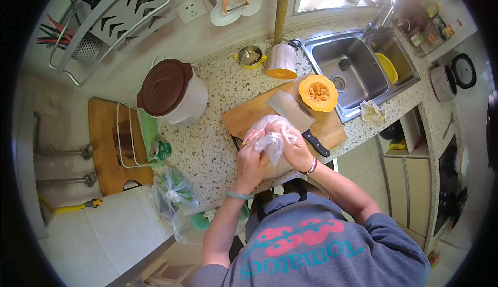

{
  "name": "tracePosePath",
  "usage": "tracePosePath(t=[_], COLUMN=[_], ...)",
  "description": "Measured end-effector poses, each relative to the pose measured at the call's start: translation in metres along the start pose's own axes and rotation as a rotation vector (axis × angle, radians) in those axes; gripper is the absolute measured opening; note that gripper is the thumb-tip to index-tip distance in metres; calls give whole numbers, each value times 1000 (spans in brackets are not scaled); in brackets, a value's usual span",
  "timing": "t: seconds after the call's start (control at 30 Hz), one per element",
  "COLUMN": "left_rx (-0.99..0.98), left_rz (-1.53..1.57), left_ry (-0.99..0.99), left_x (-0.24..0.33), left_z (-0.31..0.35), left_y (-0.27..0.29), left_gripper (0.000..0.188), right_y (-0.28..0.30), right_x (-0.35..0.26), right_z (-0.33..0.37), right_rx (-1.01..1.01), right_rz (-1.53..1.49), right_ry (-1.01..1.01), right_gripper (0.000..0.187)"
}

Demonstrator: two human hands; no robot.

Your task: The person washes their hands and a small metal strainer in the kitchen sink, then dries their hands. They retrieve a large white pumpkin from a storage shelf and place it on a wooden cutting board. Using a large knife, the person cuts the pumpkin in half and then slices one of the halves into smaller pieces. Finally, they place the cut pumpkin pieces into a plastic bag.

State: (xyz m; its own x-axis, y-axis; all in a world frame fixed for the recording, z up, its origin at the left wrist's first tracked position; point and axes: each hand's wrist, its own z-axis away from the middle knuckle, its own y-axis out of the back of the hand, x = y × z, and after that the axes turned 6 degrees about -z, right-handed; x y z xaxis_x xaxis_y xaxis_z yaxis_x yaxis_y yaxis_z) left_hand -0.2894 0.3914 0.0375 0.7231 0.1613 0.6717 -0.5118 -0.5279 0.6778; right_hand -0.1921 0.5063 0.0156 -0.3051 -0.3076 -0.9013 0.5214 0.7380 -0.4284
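Over the near edge of the counter, a thin clear plastic bag (pixel 265 126) is bunched between my hands. My left hand (pixel 251 163) closes its fingers on the bag's gathered part, and my right hand (pixel 296 154) grips it from the other side. Something pinkish shows through the film, but I cannot make out what. Beneath the bag lies a wooden cutting board (pixel 239 117), partly hidden. On the board rest a broad-bladed cleaver (pixel 290 108) with a black handle and a cut pumpkin piece (pixel 318 94), its seeds facing up.
Behind the board stand another pumpkin piece (pixel 281 61) and a small yellow-handled pot (pixel 250 57). A white cooker with a brown lid (pixel 165 87) is at left. The double sink (pixel 348 61) is at right, with a cloth (pixel 372 112) by its rim. Bagged greens (pixel 174 188) lie near left.
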Motion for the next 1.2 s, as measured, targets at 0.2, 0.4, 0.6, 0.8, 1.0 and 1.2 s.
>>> tracePosePath(t=[0.2, 0.4, 0.6, 0.8, 1.0, 1.2], left_rx=[46, 81, -105, -83, 24, -6], left_rz=[14, 51, -151, -356, -100, -171], left_ry=[105, 25, -161, -78, 30, 2], left_x=[1, 18, 22, 22, 10, -9], left_z=[2, -15, -4, 14, 7, 17], left_y=[-1, -3, 19, 10, 4, -5], left_gripper=[26, 25, 73, 85, 57, 51], right_y=[-22, -18, -22, -44, -61, -44], right_x=[-50, -28, -43, -38, -34, -53], right_z=[-1, -3, -10, 5, 11, 15], right_rx=[61, 208, 285, 18, -159, -245], right_rz=[143, -145, -352, 148, 350, -144], right_ry=[134, -1, -157, 75, 144, -188], right_gripper=[30, 38, 37, 22, 19, 18])
